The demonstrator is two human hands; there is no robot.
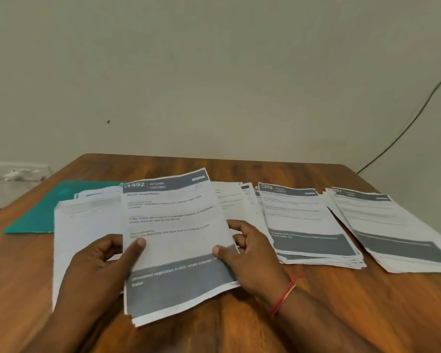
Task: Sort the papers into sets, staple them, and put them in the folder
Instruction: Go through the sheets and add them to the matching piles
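Both hands are gripping one set of papers [173, 238] near the middle of the desk's [316, 314] front edge. The left hand [99, 258] is pinching its left margin, thumb on top and fingers curled beneath, and the right hand [245, 253] is pinching the right margin likewise. The set's long axis is running from the front edge toward the back. The green folder [43, 212] is lying toward the back left corner, partly under loose sheets [87, 225], so the left hand is sitting nearer it. A sorted pile [306, 225] and a second pile [392, 230] are lying toward the right edge. Blur is hiding any staple; probably none is in yet.
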